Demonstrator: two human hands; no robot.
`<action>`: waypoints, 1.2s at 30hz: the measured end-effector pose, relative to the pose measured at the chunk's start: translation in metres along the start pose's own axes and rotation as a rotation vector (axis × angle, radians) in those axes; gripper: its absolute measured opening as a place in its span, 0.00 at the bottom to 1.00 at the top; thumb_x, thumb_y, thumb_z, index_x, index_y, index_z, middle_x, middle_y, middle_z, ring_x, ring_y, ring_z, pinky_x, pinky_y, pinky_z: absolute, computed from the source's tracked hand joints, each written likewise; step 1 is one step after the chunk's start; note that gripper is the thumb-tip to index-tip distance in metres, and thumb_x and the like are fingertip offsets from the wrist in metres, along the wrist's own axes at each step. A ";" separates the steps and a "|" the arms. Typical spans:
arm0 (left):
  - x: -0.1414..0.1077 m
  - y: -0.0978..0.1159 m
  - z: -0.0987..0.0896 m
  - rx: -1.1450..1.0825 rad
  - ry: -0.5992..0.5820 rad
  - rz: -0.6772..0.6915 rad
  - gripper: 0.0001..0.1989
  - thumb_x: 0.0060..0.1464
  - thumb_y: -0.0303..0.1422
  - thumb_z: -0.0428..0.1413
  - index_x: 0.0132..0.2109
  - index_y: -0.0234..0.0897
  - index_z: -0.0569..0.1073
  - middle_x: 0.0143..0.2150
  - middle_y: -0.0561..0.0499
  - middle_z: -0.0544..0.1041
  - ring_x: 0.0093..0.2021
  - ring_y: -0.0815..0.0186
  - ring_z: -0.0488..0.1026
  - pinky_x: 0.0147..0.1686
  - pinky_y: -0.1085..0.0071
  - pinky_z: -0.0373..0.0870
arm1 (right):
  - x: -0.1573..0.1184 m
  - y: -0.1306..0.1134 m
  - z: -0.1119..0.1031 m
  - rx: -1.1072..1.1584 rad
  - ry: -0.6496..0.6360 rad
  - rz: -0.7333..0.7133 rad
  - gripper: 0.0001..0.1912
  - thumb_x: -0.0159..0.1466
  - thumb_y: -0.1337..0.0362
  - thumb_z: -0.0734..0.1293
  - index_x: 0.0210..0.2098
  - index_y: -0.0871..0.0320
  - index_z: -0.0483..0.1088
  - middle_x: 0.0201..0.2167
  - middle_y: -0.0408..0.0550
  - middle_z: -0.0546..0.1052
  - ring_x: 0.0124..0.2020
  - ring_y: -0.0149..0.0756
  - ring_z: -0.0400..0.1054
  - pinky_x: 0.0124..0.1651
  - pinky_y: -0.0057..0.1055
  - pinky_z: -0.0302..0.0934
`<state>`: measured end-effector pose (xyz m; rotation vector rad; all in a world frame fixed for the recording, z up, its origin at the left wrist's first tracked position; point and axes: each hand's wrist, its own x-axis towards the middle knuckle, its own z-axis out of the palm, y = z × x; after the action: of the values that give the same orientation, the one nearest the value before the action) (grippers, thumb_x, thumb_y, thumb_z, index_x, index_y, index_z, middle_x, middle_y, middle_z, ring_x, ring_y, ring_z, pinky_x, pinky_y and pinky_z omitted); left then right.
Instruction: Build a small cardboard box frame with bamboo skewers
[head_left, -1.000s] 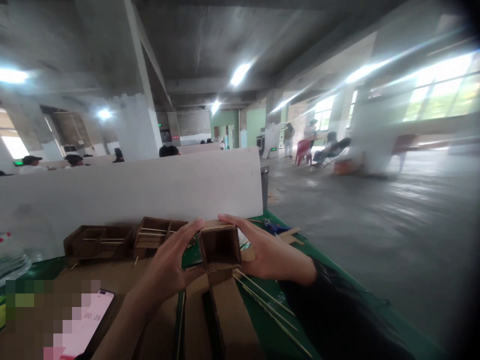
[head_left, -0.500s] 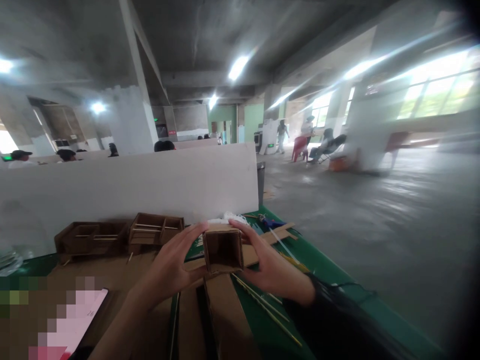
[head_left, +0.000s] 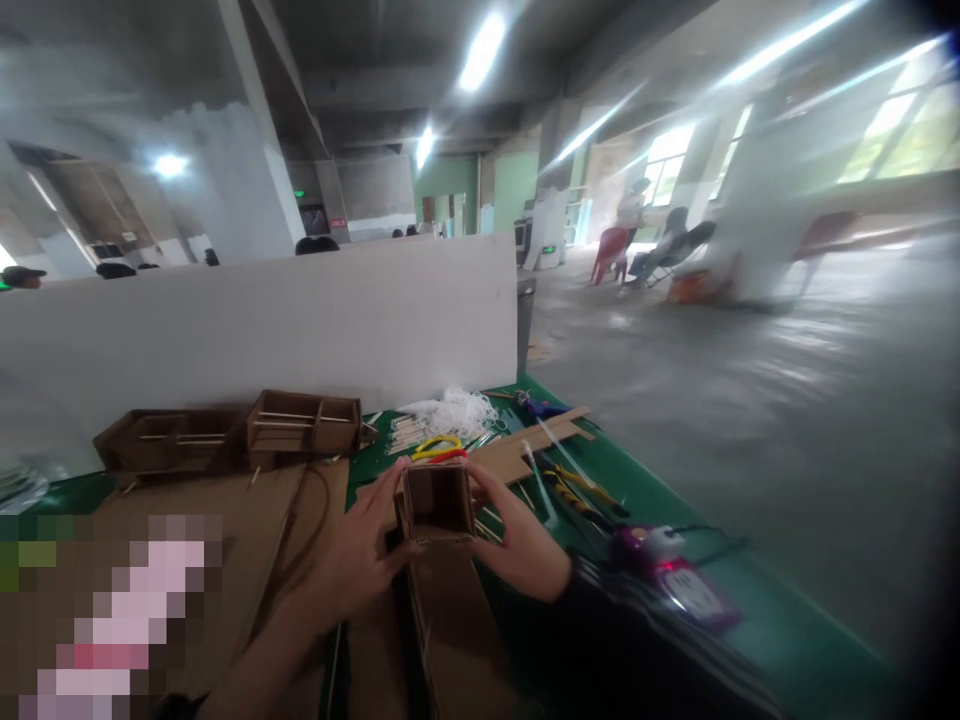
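A small open-ended cardboard box (head_left: 437, 540) is held between my two hands, its square opening facing me. My left hand (head_left: 367, 530) grips its left side, and my right hand (head_left: 517, 530) presses the right side with thumb and fingers. Cardboard strips (head_left: 457, 640) lie below the box, running toward me. Just behind it are yellow and red loops (head_left: 439, 447) and a heap of white string (head_left: 457, 410). Two cardboard boxes with thin sticks across them, a left one (head_left: 169, 437) and a right one (head_left: 304, 425), stand at the back left.
On the green table (head_left: 660, 480) to the right lie yellow-and-black pliers (head_left: 574, 490), a blue glue gun (head_left: 536, 405) and a purple device (head_left: 694, 590). A white partition (head_left: 300, 330) closes the back. A cardboard sheet (head_left: 225, 530) covers the left side.
The view has tilted down, showing more of the tabletop. The box and both hands have come slightly lower and nearer, uncovering the string and coloured loops behind.
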<state>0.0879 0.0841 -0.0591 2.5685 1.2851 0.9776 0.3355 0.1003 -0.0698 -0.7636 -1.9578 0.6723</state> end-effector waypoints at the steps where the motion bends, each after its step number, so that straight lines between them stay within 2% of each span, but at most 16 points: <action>1: -0.006 -0.001 0.006 0.004 0.026 -0.011 0.40 0.62 0.47 0.51 0.72 0.44 0.38 0.71 0.41 0.53 0.70 0.52 0.53 0.65 0.52 0.59 | -0.001 0.002 0.003 0.000 -0.009 0.003 0.39 0.61 0.68 0.68 0.68 0.50 0.49 0.64 0.56 0.64 0.52 0.43 0.70 0.55 0.42 0.67; 4: -0.020 -0.001 0.018 -0.002 0.060 -0.030 0.39 0.65 0.45 0.48 0.72 0.42 0.35 0.72 0.40 0.49 0.71 0.53 0.48 0.66 0.52 0.56 | -0.003 0.005 0.011 -0.019 -0.031 0.006 0.40 0.60 0.70 0.67 0.67 0.50 0.49 0.64 0.57 0.64 0.52 0.42 0.70 0.56 0.43 0.67; 7: -0.027 0.000 0.022 -0.017 0.072 -0.036 0.38 0.66 0.42 0.46 0.72 0.42 0.33 0.73 0.40 0.48 0.72 0.53 0.46 0.67 0.51 0.54 | -0.004 0.006 0.016 -0.028 -0.034 0.004 0.41 0.59 0.73 0.67 0.67 0.50 0.48 0.63 0.56 0.64 0.52 0.42 0.70 0.55 0.42 0.67; 13: -0.031 -0.002 0.025 -0.057 0.109 -0.032 0.37 0.66 0.42 0.47 0.72 0.41 0.34 0.72 0.39 0.49 0.71 0.52 0.49 0.65 0.50 0.56 | -0.006 0.009 0.019 -0.031 -0.032 0.014 0.42 0.59 0.72 0.66 0.68 0.49 0.47 0.64 0.55 0.63 0.51 0.41 0.70 0.55 0.41 0.66; 24: -0.032 -0.004 0.029 -0.092 0.121 -0.030 0.38 0.65 0.39 0.49 0.72 0.42 0.35 0.73 0.42 0.48 0.72 0.55 0.47 0.67 0.55 0.53 | -0.007 0.009 0.018 -0.003 -0.025 0.006 0.42 0.59 0.74 0.66 0.68 0.48 0.47 0.66 0.54 0.61 0.51 0.39 0.70 0.54 0.39 0.67; 26: -0.033 -0.002 0.029 -0.126 0.122 -0.041 0.38 0.65 0.38 0.49 0.72 0.42 0.36 0.73 0.42 0.47 0.71 0.54 0.47 0.67 0.54 0.53 | -0.007 0.008 0.018 -0.004 -0.015 -0.011 0.42 0.59 0.74 0.65 0.69 0.46 0.47 0.67 0.53 0.59 0.56 0.41 0.67 0.55 0.38 0.66; 29: -0.035 -0.002 0.028 -0.167 0.126 -0.061 0.38 0.64 0.38 0.50 0.72 0.44 0.37 0.73 0.42 0.49 0.71 0.53 0.49 0.67 0.53 0.53 | -0.006 0.007 0.016 -0.019 -0.001 -0.045 0.42 0.59 0.75 0.65 0.68 0.45 0.48 0.68 0.51 0.56 0.66 0.43 0.55 0.59 0.37 0.63; 31: -0.038 -0.002 0.029 -0.196 0.125 -0.082 0.39 0.63 0.40 0.52 0.72 0.45 0.38 0.72 0.42 0.51 0.70 0.51 0.51 0.66 0.51 0.54 | -0.006 0.006 0.015 -0.025 0.002 -0.058 0.43 0.59 0.76 0.65 0.68 0.45 0.48 0.68 0.50 0.56 0.68 0.44 0.51 0.59 0.36 0.63; 33: -0.040 -0.002 0.029 -0.260 0.128 -0.095 0.41 0.61 0.43 0.54 0.72 0.45 0.39 0.72 0.42 0.52 0.70 0.49 0.51 0.66 0.50 0.54 | -0.006 0.006 0.015 -0.025 0.002 -0.056 0.43 0.58 0.76 0.65 0.68 0.45 0.49 0.67 0.51 0.58 0.66 0.44 0.54 0.58 0.36 0.64; 36: -0.040 0.001 0.030 -0.395 0.155 -0.125 0.40 0.61 0.44 0.54 0.71 0.43 0.42 0.72 0.41 0.50 0.70 0.48 0.50 0.66 0.49 0.52 | -0.007 0.006 0.014 -0.019 -0.021 -0.028 0.43 0.59 0.75 0.65 0.68 0.44 0.48 0.63 0.51 0.64 0.53 0.39 0.68 0.55 0.36 0.65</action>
<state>0.0882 0.0588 -0.1023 2.1267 1.1325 1.2781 0.3271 0.0970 -0.0840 -0.7416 -1.9926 0.6480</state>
